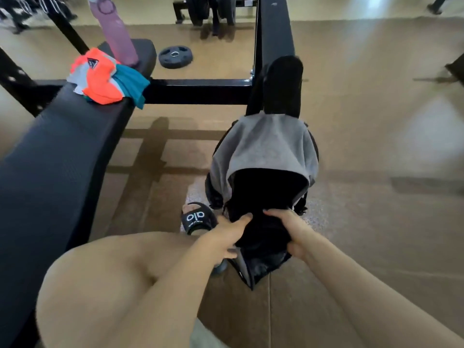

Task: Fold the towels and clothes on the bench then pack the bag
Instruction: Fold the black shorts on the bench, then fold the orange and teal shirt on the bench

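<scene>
A black bag (261, 197) on the floor, draped by a grey towel (261, 144), is gripped by the left hand (232, 232) and right hand (291, 229), while folded clothes (105, 76) and a bottle (118, 38) are left on the bench (57, 151).

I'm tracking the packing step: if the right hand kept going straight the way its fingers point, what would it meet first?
The right hand already grips the black bag at its near edge, fingers pointing up-left. Straight on lies more of the bag's dark fabric, then probably the grey towel draped over it; depth is unclear.
</scene>
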{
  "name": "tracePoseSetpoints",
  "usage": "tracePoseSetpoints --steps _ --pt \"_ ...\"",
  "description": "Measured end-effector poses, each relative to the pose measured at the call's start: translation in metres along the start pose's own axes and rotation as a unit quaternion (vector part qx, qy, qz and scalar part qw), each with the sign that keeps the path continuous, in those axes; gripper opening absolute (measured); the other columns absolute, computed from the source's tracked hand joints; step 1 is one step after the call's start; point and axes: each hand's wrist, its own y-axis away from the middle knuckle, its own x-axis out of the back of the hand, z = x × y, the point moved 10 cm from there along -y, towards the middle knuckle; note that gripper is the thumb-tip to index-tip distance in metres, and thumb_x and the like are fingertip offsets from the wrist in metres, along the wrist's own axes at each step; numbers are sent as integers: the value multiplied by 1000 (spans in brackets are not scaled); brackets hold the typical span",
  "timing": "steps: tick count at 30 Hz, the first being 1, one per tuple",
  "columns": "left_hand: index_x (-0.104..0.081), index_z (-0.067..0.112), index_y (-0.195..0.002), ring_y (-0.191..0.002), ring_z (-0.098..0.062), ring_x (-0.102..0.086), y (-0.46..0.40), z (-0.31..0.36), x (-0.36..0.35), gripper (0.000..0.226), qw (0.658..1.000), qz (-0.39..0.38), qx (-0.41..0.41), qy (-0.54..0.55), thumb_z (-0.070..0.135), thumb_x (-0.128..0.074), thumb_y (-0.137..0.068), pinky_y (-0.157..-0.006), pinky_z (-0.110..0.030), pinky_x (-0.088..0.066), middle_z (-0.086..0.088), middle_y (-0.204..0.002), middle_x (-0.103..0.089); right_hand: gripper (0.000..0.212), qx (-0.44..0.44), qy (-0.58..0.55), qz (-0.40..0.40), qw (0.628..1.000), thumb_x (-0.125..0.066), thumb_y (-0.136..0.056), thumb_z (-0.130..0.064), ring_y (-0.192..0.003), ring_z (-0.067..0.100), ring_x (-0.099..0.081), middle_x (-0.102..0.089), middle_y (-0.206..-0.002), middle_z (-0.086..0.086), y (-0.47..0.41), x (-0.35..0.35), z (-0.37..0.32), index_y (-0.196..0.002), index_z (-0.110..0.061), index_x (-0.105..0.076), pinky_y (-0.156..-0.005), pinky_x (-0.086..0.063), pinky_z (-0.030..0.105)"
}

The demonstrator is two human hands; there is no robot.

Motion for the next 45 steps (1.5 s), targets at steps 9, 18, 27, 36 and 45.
tracePoseSetpoints --steps 9,18,27,36,45 --pt "-31 35 -151 -130 -28 -52 -50 15 -4 56 998 29 -26 42 28 -57 -102 -89 -40 -54 -4 -149 -48 115 9 195 97 976 -81 -52 -54 -125 32 -59 -57 -139 16 -78 8 -12 -147 -5 -39 -105 -49 43" --pt "-34 17 -153 -119 -32 -58 -34 20 -2 58 972 -31 -81 -219 24 -54 -99 -90 -42 -49 -11 -132 -58 81 30 510 192 838 -56 -93 -42 -136 43 -39 -32 -145 26 -42 6 -29 -152 -5 -16 -107 -37 42" --pt "-45 22 -147 -118 -20 -58 86 136 139 47 894 132 -268 -335 28 -55 -102 -97 -33 -47 -2 -141 -55 40 310 640 -45 702 -52 -93 -23 -112 23 -59 -57 -121 1 73 -170 -53 -134 -26 -50 -90 -52 39" --pt "-33 27 -153 -130 -26 -51 115 164 350 60 856 321 -273 -299 37 -58 -99 -99 -32 -44 -7 -151 -46 60 421 538 -66 727 -55 -97 -19 -121 27 -58 -54 -141 11 -3 -394 -176 -152 -27 -35 -101 -50 38" --pt "-14 42 -156 -149 -35 -9 44 112 423 76 798 363 -161 -453 74 -40 -92 -121 -50 -14 -1 -165 -7 77 461 661 13 592 -52 -97 -46 -145 42 -23 -14 -161 22 -125 -528 -224 -160 -35 -9 -113 -33 50"
